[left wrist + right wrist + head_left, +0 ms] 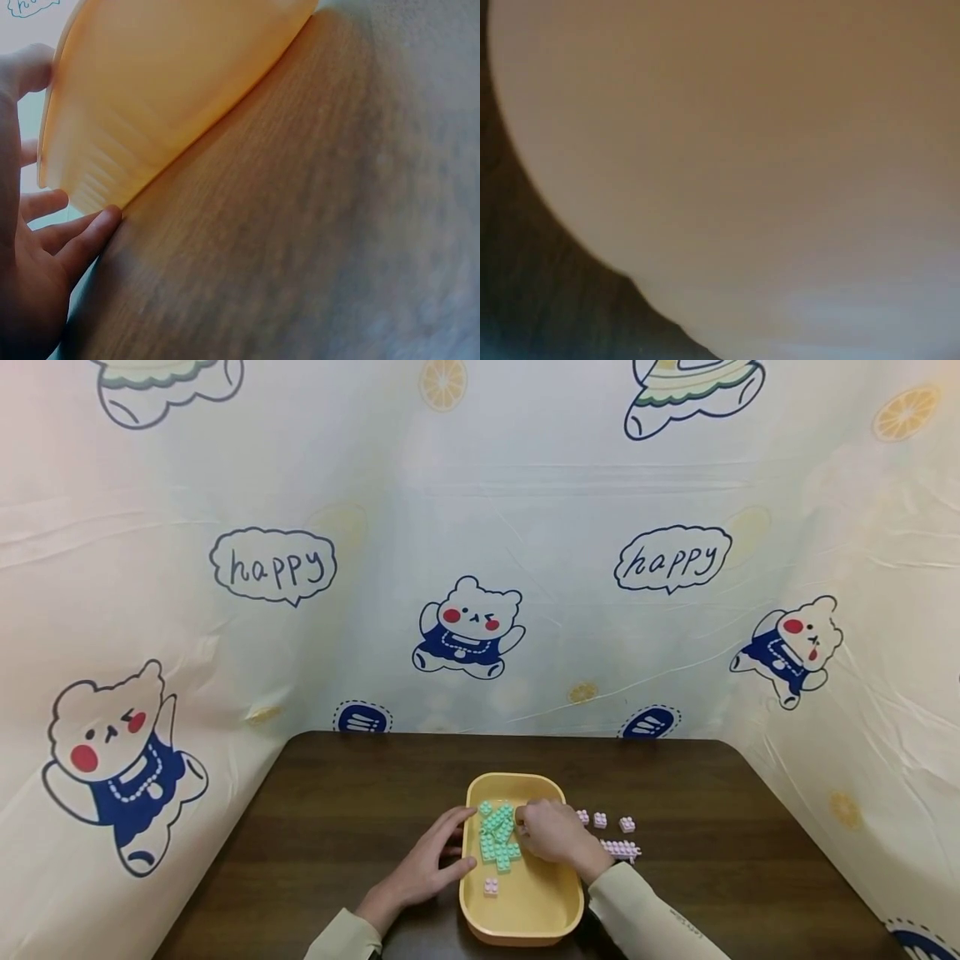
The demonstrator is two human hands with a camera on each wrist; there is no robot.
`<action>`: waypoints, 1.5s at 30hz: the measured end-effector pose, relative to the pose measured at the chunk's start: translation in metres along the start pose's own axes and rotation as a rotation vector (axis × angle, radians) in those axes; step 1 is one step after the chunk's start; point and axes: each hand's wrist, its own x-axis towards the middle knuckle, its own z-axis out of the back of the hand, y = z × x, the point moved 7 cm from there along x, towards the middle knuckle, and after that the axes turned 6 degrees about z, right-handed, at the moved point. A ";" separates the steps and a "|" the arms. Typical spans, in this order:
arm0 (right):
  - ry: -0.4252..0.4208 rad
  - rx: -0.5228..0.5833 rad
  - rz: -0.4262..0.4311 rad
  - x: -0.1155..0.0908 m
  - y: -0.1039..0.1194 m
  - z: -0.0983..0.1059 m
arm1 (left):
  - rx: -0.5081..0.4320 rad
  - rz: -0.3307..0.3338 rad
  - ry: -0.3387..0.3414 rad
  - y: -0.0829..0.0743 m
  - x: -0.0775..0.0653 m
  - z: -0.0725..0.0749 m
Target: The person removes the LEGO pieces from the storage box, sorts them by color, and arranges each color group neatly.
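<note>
A yellow plastic tray (543, 906) holds several mint-green toy building bricks (497, 839) in a cluster, with one pale pink brick (491, 887) apart from them. At the tray's left side is my left hand (420, 864), fingers spread and fairly straight. The left wrist view shows its thumb at the rim and fingertips low against the tray wall (172, 82). My right hand (551, 832) reaches over the right rim into the tray, fingers bent beside the green bricks; I cannot tell whether it pinches one. Blur fills the right wrist view.
Right of the tray, several loose pink bricks (600, 820) lie on the dark wooden table (360, 793), with a joined row of pink bricks (621, 850) nearer to me, partly behind my right wrist. A printed curtain (480, 527) hangs behind the table and along both sides.
</note>
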 end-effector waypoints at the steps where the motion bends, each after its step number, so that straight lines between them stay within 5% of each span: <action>1: -0.002 0.000 0.001 0.000 0.000 0.000 | -0.001 0.000 0.001 0.000 0.000 0.000; 19: -0.080 0.267 -0.035 -0.002 -0.006 0.010 | -0.006 0.010 0.012 0.002 0.000 0.000; 36: -0.275 0.487 -0.024 -0.007 -0.019 0.031 | 0.000 0.004 0.008 0.002 0.001 0.000; 45: -0.282 0.540 -0.119 -0.021 -0.032 0.039 | 0.002 0.022 0.010 0.003 0.001 0.000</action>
